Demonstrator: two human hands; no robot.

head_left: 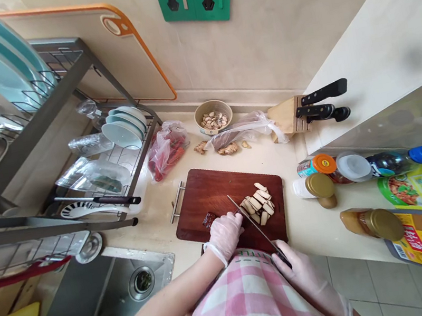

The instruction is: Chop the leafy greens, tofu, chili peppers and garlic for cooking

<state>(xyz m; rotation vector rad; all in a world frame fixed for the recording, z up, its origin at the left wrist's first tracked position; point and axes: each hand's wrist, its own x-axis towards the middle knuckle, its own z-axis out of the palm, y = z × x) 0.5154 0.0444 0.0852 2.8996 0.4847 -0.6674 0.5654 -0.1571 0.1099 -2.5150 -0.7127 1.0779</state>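
My left hand (226, 234), in a clear plastic glove, is on the wooden cutting board (208, 188) with its fingers curled down. Whatever lies beneath the fingers is hidden. Beside its outer edge is a glossy dark brown piece of food (208, 220); I cannot tell whether the hand touches it. My right hand (298, 267), also gloved, grips the black handle of a kitchen knife (257, 226). The blade slants up and left across the board, close to my left fingertips. Right of the blade sits a loose heap of pale slices with dark edges (257, 204).
Behind the board are ginger (228, 149), a basket of garlic cloves (213, 117), a bag of red peppers (168, 151) and a knife block (288, 116). Jars and bottles (377, 225) line the right. A dish rack (96, 42) and sink (113, 288) are at left.
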